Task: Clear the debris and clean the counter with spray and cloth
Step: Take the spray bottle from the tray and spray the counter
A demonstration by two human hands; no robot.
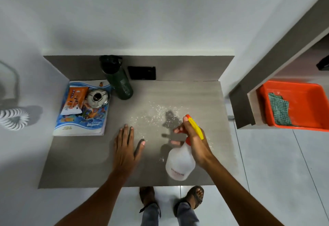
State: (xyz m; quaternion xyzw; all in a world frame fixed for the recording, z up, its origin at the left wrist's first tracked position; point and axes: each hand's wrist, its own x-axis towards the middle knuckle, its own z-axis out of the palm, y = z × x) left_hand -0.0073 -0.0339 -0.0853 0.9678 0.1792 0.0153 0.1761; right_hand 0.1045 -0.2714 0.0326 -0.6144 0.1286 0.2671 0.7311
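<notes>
A grey counter (74, 161) carries a scatter of white specks or droplets (156, 113) near its middle. My right hand (197, 142) is shut on a white spray bottle (179, 163) with an orange and yellow trigger head, held tilted above the counter's right part, nozzle toward the scatter. Resting flat on the counter left of the bottle is my left hand (125, 147), fingers apart and holding nothing. A green checked cloth (279, 110) lies in an orange tub (302, 90) on a lower shelf to the right, away from both hands.
At the counter's back left lies a blue book (71, 124) with an orange packet (75, 101) and a metal lid (97, 98) on it. A dark green bottle (121, 85) and a black wallet-like item (141, 73) lie against the back wall. White walls enclose back and left.
</notes>
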